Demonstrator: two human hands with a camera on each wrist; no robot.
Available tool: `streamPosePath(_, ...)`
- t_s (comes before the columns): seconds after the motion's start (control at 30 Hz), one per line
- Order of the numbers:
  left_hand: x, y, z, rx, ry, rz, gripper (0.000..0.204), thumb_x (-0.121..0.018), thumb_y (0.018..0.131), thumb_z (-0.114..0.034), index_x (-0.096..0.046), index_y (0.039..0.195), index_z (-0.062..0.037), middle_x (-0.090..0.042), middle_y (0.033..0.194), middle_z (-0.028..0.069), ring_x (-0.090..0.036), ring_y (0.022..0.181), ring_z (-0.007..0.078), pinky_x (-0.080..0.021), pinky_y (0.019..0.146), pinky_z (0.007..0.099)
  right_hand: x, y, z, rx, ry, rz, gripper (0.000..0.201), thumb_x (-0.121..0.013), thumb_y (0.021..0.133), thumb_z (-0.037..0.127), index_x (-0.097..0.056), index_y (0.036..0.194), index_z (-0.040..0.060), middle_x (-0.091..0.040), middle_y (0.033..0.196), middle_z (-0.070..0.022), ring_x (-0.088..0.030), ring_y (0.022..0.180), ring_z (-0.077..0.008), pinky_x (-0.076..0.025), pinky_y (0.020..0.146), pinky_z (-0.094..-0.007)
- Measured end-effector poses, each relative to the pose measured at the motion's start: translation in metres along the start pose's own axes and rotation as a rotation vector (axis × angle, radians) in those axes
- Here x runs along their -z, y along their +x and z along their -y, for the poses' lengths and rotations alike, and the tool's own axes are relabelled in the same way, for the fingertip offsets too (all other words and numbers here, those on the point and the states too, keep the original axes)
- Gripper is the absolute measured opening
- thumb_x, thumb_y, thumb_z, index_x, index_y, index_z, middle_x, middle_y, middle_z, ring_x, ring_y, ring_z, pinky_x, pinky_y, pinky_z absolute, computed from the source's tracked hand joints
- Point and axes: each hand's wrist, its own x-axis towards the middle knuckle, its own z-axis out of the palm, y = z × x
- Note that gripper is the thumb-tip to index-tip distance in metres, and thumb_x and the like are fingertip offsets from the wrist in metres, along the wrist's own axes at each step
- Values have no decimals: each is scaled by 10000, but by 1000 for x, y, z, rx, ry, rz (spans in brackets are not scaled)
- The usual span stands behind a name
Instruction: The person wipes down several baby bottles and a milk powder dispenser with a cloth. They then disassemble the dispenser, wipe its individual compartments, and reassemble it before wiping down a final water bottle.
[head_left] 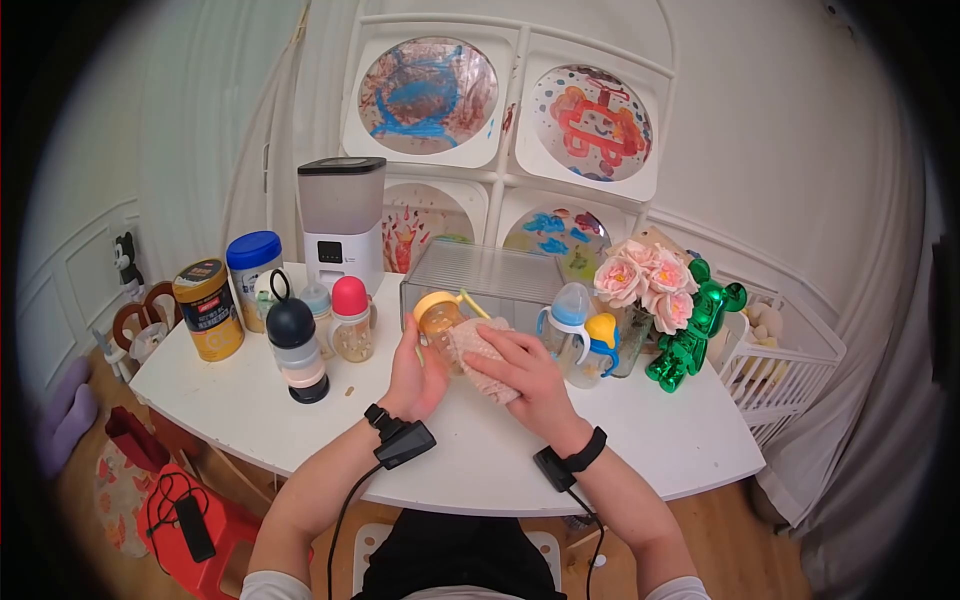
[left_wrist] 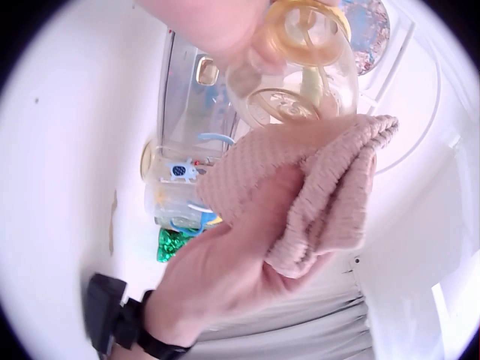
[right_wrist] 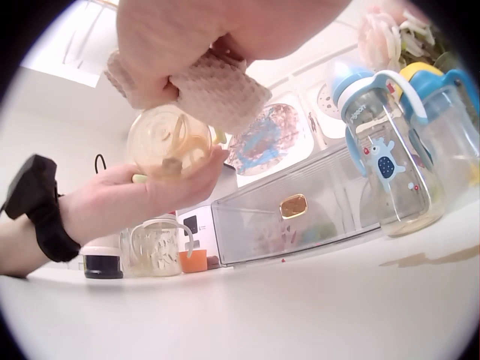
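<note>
My left hand (head_left: 418, 378) holds a clear baby bottle (head_left: 436, 322) with a yellow collar and a yellow-green handle, raised above the white table. In the right wrist view that hand supports the tilted bottle (right_wrist: 166, 144) from beneath, its base facing this camera. A pink waffle-weave cloth (head_left: 478, 358) is bunched in my right hand (head_left: 532, 378), which presses it against the bottle's side. The left wrist view shows the cloth (left_wrist: 322, 187) folded around the right fingers at the bottle's end; the cloth hides part of the bottle.
Behind the hands stands a clear storage box (right_wrist: 330, 210). Blue-handled bottles (head_left: 568, 318), pink flowers (head_left: 640, 275) and a green bear figure (head_left: 690, 335) are to the right. Leftward are a red-capped bottle (head_left: 352, 320), a dark-topped stacked container (head_left: 296, 345), cans (head_left: 210, 315) and a dispenser (head_left: 343, 225).
</note>
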Motion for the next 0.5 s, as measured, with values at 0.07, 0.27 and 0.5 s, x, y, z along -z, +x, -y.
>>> streamPosePath(0.07,-7,-3,0,-15,-9,-3,663,-349,1123,-599,-454,1532,-88,-544,1534,136,-496,1446,286,-350,1249,439,1,1,5,98,-145,33,606,-743,739,-66,-774,1275,214,-675,1439,-52,-630,1225,-303,-501,1078,-401)
streamPosePath(0.27,-2,-1,-2,17,-63,19,660,-271,1133,-590,-465,1518,-91,-571,1494,151,-537,1405,325,-398,1220,470,-3,5,15,260,-332,43,543,-744,740,50,-777,1239,265,-675,1425,51,-644,1211,-218,-571,987,-338)
streamPosePath(0.5,-4,-4,-9,29,-89,58,713,-275,1117,-617,-425,1566,-84,-568,1503,136,-530,1409,348,-425,1204,524,-8,2,15,228,-291,104,623,-747,679,-7,-782,1232,278,-683,1415,73,-643,1182,-220,-574,961,-374)
